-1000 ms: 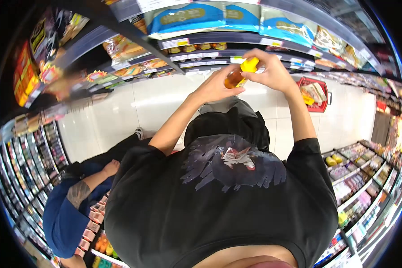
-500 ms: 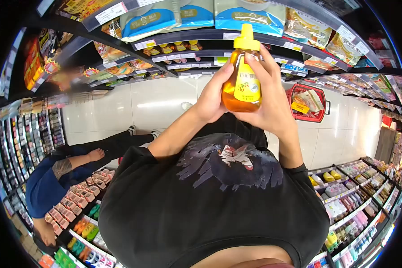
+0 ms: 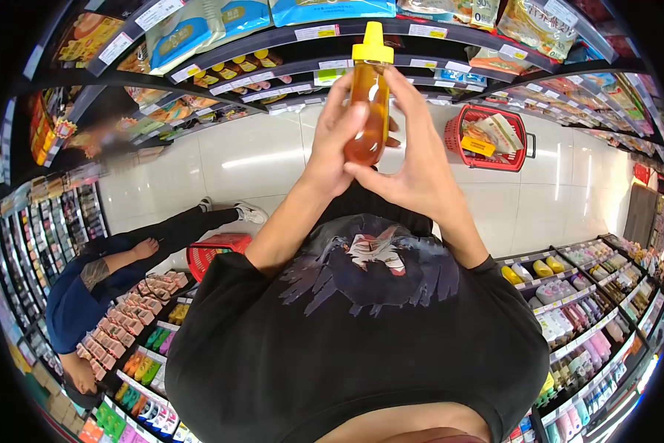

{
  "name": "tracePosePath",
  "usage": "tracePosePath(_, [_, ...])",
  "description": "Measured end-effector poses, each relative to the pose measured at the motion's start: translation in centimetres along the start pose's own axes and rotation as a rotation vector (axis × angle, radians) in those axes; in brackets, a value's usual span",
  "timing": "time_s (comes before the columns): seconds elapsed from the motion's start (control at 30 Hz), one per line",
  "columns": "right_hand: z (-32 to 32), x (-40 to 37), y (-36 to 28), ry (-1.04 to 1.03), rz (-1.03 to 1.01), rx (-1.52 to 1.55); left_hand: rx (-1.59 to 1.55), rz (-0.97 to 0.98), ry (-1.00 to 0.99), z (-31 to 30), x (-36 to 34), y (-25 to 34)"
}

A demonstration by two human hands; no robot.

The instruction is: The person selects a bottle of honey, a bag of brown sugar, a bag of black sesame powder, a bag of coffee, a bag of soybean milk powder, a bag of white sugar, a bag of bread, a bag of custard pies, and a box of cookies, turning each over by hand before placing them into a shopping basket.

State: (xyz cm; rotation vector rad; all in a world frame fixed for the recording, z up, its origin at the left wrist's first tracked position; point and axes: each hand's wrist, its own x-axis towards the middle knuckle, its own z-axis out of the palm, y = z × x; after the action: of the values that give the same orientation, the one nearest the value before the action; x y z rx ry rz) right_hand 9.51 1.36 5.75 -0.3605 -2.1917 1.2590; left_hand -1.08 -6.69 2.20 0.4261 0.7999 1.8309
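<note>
A honey bottle (image 3: 370,111) with a yellow pointed cap and amber contents stands nearly upright in front of my chest, its narrow side toward me. My left hand (image 3: 332,140) wraps it from the left, thumb across the near side and fingertips showing past its right edge. On the other side, my right hand (image 3: 415,144) curves around it, fingers up by the cap and thumb near the base. The yellow label is mostly turned out of sight.
Shelves with bagged goods (image 3: 332,9) and more small bottles (image 3: 236,66) run ahead. A red basket (image 3: 487,162) holding packages sits on the floor at right; another red basket (image 3: 217,255) is at left. A person in blue (image 3: 73,310) is beside the shelves at left.
The honey bottle has turned, so its label no longer faces me. Both hands have shifted left and slightly up with it. More of the left basket shows.
</note>
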Motion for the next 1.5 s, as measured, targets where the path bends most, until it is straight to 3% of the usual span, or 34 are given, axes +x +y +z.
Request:
tracePosePath(0.03, [0.4,-0.5,0.6,-0.029,0.072,0.109,0.200,-0.016,0.158,-0.5,0.3,-0.3])
tracePosePath(0.07, [1.1,-0.8,1.5,-0.024,0.076,0.113,0.524,0.102,0.227,-0.4,0.3,-0.5])
tracePosePath(0.13, [2.6,-0.9,3.0,0.065,0.251,0.454,0.766,0.166,0.209,-1.5,0.2,-0.1])
tracePosePath(0.17, [3.4,-0.8,3.2,0.145,0.349,0.656,0.766,0.166,0.206,-1.9,0.0,0.4])
tracePosePath(0.2, [2.9,-1.0,3.2,0.157,0.432,0.577,0.727,0.123,0.169,-2.2,-0.6,0.8])
tracePosePath(0.27, [2.3,-1.5,3.5,0.237,0.537,0.853,0.674,0.072,0.112,-1.4,-1.5,1.6])
tracePosePath(0.3, [1.8,-1.7,3.6,0.252,0.537,0.839,0.663,0.073,0.073,-0.4,-1.9,2.1])
tracePosePath(0.4, [0.3,-2.7,3.0,0.237,0.582,1.338,0.577,0.109,-0.006,-0.3,-1.8,2.0])
tracePosePath(0.47, [0.2,-4.1,3.4,0.236,0.511,1.938,0.771,0.281,0.006,-0.1,-1.0,1.4])
tracePosePath(0.5, [-0.2,-4.6,3.5,0.189,0.477,2.128,0.707,0.161,-0.008,0.4,-0.5,1.1])
tracePosePath(0.53, [-0.3,-4.9,3.5,0.202,0.462,2.132,0.713,0.155,-0.022,0.9,0.2,0.2])
tracePosePath(0.6, [-0.8,-5.7,4.0,-0.061,0.303,2.391,0.386,-0.015,-0.120,1.8,1.3,-2.5])
tracePosePath(0.67, [-0.8,-7.4,4.7,-0.011,0.327,2.477,0.270,-0.314,-0.136,3.3,1.2,-4.6])
tracePosePath(0.73, [-2.4,-9.1,6.5,-0.074,0.381,2.296,0.073,-0.344,-0.155,5.0,2.1,-8.2])
tracePosePath(0.8, [-7.0,-11.5,8.9,-0.079,0.562,1.906,0.246,-0.392,-0.211,6.4,2.7,-10.9])
tracePosePath(0.83, [-9.8,-13.2,10.2,0.048,0.735,1.686,0.172,-0.650,-0.380,2.5,3.0,-14.2])
tracePosePath(0.87, [-12.5,-14.9,11.5,0.168,0.891,1.452,0.324,-0.620,-0.173,6.0,2.8,-15.7])
tracePosePath(0.93, [-17.2,-17.9,16.7,0.151,0.820,0.805,0.104,-0.351,0.157,9.3,3.3,-23.4])
tracePosePath(0.97, [-19.9,-19.7,19.7,0.124,0.796,0.684,0.086,-0.383,0.146,9.7,3.9,-26.4])
tracePosePath(1.07, [-26.5,-23.4,25.7,0.108,0.672,0.589,0.176,-0.387,0.273,11.2,6.2,-34.9])
tracePosePath(1.13, [-29.9,-24.1,27.3,0.090,0.725,0.590,0.935,-0.407,0.107,11.8,6.9,-38.6])
tracePosePath(1.2, [-32.8,-24.3,28.4,-0.101,0.577,0.234,0.971,-0.462,0.104,14.0,7.9,-41.5])
tracePosePath(1.27, [-34.7,-25.5,30.8,-0.163,0.600,0.283,1.137,-0.367,-0.123,14.2,9.0,-44.7])
tracePosePath(1.33, [-35.2,-27.4,34.6,-0.333,0.593,0.210,1.001,-0.485,-0.128,13.4,10.1,-48.4])
tracePosePath(1.4, [-35.8,-28.6,37.1,-0.268,0.631,0.210,1.079,-0.398,-0.322,10.8,11.5,-53.5])
tracePosePath(1.43, [-35.7,-29.5,38.6,-0.215,0.617,0.127,1.185,-0.464,-0.406,10.9,13.1,-54.8])
tracePosePath(1.5, [-35.3,-30.7,41.9,-0.059,0.573,-0.002,1.173,-0.450,-0.398,11.0,15.9,-57.8])
